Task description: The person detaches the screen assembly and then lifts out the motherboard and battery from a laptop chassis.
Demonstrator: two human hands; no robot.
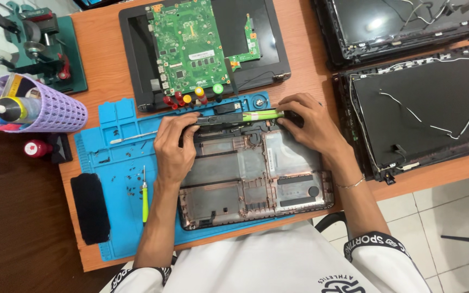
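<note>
Blue mat [116, 163], battery strip [245, 116] pinched between left hand [173, 145] and right hand [309, 123] fingers

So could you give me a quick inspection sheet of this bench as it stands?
Surface: wooden table with blue repair mat.
Job's things: empty laptop bottom case; long battery bar at its top edge.
Clutter: green screwdriver, loose screws, black pad, purple basket, green motherboard.
Hands: left hand and right hand grip the bar's two ends.
Cables: thin wires across a screen lid.
Surroundings: tiled floor.
</note>
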